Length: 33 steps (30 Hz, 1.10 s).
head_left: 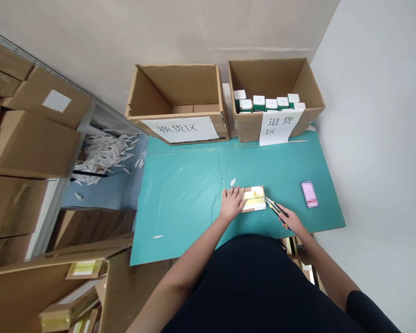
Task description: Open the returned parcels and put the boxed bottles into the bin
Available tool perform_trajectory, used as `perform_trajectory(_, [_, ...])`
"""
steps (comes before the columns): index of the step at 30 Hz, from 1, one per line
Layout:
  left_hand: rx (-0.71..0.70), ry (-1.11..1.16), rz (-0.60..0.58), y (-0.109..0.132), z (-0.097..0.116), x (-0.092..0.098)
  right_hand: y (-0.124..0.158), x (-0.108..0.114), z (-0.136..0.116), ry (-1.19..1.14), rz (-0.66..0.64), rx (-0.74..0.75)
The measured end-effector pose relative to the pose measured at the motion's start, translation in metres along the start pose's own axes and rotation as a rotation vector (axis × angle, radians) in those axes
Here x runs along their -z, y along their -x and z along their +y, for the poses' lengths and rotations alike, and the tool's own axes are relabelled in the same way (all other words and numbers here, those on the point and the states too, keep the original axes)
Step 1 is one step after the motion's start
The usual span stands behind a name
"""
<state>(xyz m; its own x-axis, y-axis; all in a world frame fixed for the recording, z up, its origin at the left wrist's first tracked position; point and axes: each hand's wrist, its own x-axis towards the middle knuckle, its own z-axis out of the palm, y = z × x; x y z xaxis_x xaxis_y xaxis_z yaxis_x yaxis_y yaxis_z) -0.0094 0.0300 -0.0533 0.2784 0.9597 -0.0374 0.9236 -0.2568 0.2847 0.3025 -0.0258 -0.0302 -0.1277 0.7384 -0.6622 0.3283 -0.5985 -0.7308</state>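
Left hand point(231, 202) rests flat on the small parcel point(252, 199) near the bench's point(180, 194) front edge; right hand point(292, 221), its grip clamped on the utility knife point(276, 210), lies right of the parcel, blade touching its right end

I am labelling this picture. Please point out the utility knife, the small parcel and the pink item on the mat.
utility knife point(276, 209), head view, on its yellow and black handle.
small parcel point(254, 200), head view, on its taped top face.
pink item point(309, 194), head view, on its blurred middle.
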Motion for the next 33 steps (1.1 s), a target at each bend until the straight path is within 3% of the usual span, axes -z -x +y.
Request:
perform_trajectory(18, [0.001,0.038,-0.002,-0.001,-0.002,0.004,0.001,0.011,-0.006,-0.051,-0.018,0.013])
perform_trajectory(23, [-0.004,0.040,-0.012,0.000,-0.003,0.003,-0.002,0.020,-0.005,-0.092,0.078,0.021])
perform_trajectory(33, [0.001,0.037,-0.030,-0.001,-0.001,0.006,-0.028,0.002,-0.011,-0.053,0.028,0.067])
